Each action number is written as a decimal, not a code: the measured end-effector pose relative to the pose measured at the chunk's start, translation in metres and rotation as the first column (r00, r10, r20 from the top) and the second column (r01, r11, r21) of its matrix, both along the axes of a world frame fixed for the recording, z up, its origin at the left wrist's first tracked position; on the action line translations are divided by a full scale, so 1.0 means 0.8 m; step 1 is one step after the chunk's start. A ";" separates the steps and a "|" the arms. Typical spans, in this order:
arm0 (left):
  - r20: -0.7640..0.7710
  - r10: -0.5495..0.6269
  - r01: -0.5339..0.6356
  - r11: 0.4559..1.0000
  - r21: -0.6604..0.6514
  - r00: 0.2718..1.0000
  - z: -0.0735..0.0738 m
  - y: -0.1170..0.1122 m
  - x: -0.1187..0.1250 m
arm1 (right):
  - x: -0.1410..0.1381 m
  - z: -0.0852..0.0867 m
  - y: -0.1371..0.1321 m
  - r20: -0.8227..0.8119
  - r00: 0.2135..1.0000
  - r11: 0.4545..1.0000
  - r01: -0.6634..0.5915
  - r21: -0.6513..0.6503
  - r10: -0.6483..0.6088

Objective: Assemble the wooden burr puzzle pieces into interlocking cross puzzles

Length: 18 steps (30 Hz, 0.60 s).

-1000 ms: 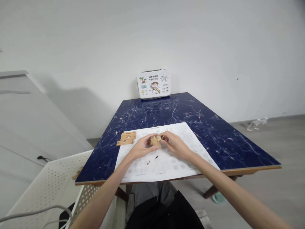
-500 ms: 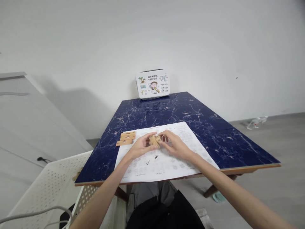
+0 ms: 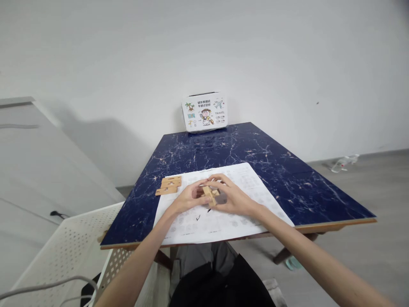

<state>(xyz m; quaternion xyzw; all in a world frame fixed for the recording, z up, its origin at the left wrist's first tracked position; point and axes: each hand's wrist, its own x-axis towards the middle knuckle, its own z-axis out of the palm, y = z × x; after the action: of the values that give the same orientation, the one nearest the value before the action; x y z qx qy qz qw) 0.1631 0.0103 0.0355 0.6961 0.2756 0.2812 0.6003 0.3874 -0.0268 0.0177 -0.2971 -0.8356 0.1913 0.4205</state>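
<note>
A small wooden interlocking puzzle (image 3: 210,194), made of crossed, notched pieces, is held between my two hands above a printed white sheet (image 3: 204,232). My left hand (image 3: 188,198) grips its left side, the thumb across the near face and the fingers behind. Around the right side curls my right hand (image 3: 235,198), thumb near the lower edge and fingers arched over the back, partly hiding the puzzle. Left of my hands, several flat notched wooden pieces (image 3: 169,184) with dark marks lie overlapping the sheet's edge. Two small dark marks or bits show on the paper just below the hands.
The sheet lies on a dark blue marble-patterned table (image 3: 223,147). A white printed case (image 3: 205,113) stands at its far edge against the wall. White perforated furniture (image 3: 73,238) with a cable sits at the left. A clear plastic item (image 3: 345,163) lies on the floor, right.
The puzzle has been turned in my hands and shows a different face. My right hand has closed further around it, its fingers moving left toward the left hand's fingertips.
</note>
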 end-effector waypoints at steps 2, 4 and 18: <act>0.008 -0.007 0.008 1.000 -0.007 1.000 0.000 -0.001 0.000 | -0.001 0.001 -0.001 -0.020 1.000 1.000 -0.008 -0.011 0.007; 0.008 -0.013 0.013 1.000 -0.004 1.000 0.000 -0.001 0.000 | -0.001 0.001 -0.001 -0.028 0.999 0.999 -0.019 -0.030 0.018; -0.024 0.103 -0.099 0.989 0.107 0.994 0.001 0.002 -0.005 | 0.005 0.005 0.006 -0.174 0.978 0.993 0.111 -0.028 -0.115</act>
<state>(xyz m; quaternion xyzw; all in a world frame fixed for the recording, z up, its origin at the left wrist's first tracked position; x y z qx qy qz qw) 0.1588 0.0123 0.0366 0.7160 0.3040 0.3152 0.5437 0.3910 -0.0224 0.0216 -0.3299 -0.7755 0.2001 0.4997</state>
